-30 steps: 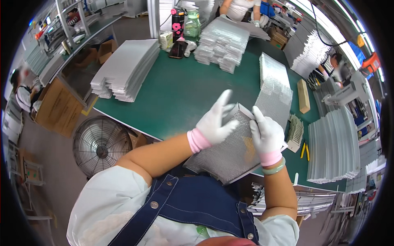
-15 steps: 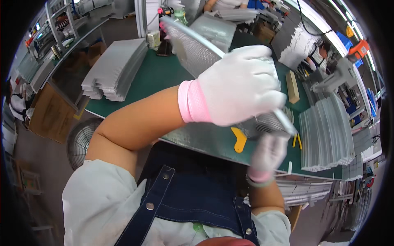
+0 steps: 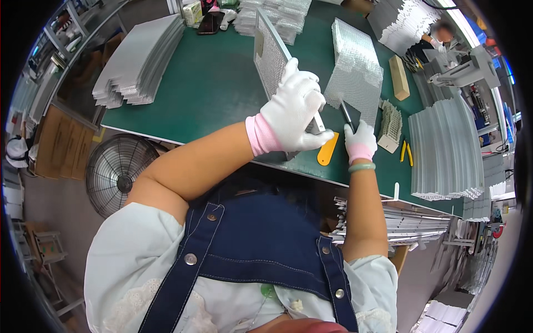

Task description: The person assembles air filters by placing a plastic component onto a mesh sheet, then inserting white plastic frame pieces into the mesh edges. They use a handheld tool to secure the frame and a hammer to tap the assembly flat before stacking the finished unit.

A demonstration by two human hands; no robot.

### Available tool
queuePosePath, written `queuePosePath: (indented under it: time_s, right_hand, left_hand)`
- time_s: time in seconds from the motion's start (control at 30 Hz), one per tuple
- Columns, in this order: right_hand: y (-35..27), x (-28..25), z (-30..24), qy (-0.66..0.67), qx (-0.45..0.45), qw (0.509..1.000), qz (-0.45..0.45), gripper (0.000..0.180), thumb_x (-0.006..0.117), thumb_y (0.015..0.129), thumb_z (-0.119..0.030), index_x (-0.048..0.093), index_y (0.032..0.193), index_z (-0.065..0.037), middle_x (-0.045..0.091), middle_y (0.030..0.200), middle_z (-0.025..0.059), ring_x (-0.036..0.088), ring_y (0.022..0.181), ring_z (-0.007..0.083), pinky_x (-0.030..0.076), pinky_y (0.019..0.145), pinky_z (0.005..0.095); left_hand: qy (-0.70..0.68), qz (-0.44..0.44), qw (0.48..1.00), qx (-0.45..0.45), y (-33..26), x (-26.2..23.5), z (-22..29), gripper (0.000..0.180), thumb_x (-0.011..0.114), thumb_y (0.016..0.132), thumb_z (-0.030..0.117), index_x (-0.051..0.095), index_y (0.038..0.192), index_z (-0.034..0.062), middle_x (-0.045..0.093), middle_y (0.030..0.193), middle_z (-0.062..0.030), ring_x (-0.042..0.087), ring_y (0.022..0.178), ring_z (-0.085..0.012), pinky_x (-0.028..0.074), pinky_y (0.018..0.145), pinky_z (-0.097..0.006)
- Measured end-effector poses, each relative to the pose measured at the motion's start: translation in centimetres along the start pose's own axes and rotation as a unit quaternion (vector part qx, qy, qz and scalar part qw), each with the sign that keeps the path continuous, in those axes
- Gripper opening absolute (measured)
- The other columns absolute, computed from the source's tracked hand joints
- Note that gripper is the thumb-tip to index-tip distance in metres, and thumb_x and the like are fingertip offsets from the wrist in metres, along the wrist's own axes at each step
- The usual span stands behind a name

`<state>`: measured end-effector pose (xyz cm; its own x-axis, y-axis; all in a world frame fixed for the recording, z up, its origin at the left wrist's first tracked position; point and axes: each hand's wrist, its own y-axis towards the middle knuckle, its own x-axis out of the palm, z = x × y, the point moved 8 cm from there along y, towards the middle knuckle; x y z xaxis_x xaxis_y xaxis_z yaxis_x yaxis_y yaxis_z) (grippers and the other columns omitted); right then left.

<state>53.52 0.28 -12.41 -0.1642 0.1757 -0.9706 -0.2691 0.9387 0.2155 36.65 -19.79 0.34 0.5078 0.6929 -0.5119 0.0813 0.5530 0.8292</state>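
- The surface (image 3: 222,94) is smooth and dark green with a pale edge, in a workroom with a grey floor (image 3: 416,283).
- Along its right end stands a long row of thin pale-grey slats (image 3: 447,150), ridged like folded paper; at the left lies a stack of flat light-grey sheets (image 3: 139,50), notched at the near end.
- A round wire-caged fan (image 3: 123,175) stands beside the surface — brown cardboard (image 3: 61,144) farther left.
- A framed panel (image 3: 268,64), fine silver mesh inside a straight metal edge, is raised on edge over the middle of the surface, between the sheet stack and a shiny, finely patterned silver sheet (image 3: 355,72) lying flat.
- The left hand (image 3: 294,108), in a white glove with a pink cuff, has its fingers gripping the panel's near end, hiding part of it.
- The right hand (image 3: 361,141), gloved alike, has its fingers closed on a slim dark tool (image 3: 347,114) — beside the silver sheet's near end.
- Near it: a squared wooden block (image 3: 398,77), a pale ribbed bundle (image 3: 390,127), a flat yellow tool (image 3: 328,150), yellow-handled pliers (image 3: 407,154).
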Motion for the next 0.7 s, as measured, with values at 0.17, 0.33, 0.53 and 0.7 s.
queuePosePath:
  time_s: [0.17, 0.33, 0.53, 0.7]
  right_hand:
    - [2.4, 2.6, 0.4, 0.013, -0.066, 0.993, -0.098, 0.038, 0.068, 0.085, -0.03, 0.062, 0.11, -0.003, 0.066, 0.109, 0.0201, 0.064, 0.102, 0.0372, 0.052, 0.088, 0.046]
    - [0.3, 2.2, 2.3, 0.125, -0.09, 0.955, -0.253, 0.03, 0.064, 0.077, -0.018, 0.064, 0.1, 0.002, 0.068, 0.09, 0.0211, 0.068, 0.09, 0.0344, 0.052, 0.081, 0.0401]
    - [-5.3, -4.5, 6.7, 0.123, -0.178, 0.951, -0.219, 0.025, 0.061, 0.078, -0.011, 0.061, 0.101, 0.001, 0.061, 0.076, 0.0177, 0.062, 0.07, 0.0313, 0.05, 0.07, 0.038]
    - [-11.1, -16.3, 5.7, 0.169, -0.211, 0.955, -0.122, 0.03, 0.065, 0.08, -0.001, 0.06, 0.109, -0.001, 0.061, 0.076, 0.0118, 0.062, 0.067, 0.0217, 0.05, 0.066, 0.0313]
  left_hand:
    - [0.006, -0.008, 1.0, 0.02, -0.2, -0.5, 0.0, 0.051, 0.084, 0.06, 0.043, 0.055, 0.082, 0.0069, 0.055, 0.092, -0.0136, 0.054, 0.106, -0.0378, 0.028, 0.106, -0.066]
    - [0.025, -0.03, 0.999, 0.034, 0.2, -1.1, 0.4, 0.056, 0.084, 0.059, 0.046, 0.057, 0.086, 0.0047, 0.055, 0.092, -0.0149, 0.054, 0.105, -0.0378, 0.029, 0.106, -0.064]
    - [0.016, -0.044, 0.999, 0.02, -0.4, -0.7, 0.3, 0.052, 0.082, 0.062, 0.043, 0.056, 0.086, 0.0043, 0.055, 0.091, -0.0153, 0.054, 0.101, -0.0373, 0.028, 0.106, -0.065]
    - [0.0, -0.048, 0.999, 0.023, -0.1, -0.3, 0.5, 0.05, 0.081, 0.064, 0.042, 0.057, 0.086, 0.004, 0.055, 0.091, -0.0153, 0.054, 0.099, -0.0363, 0.027, 0.108, -0.066]
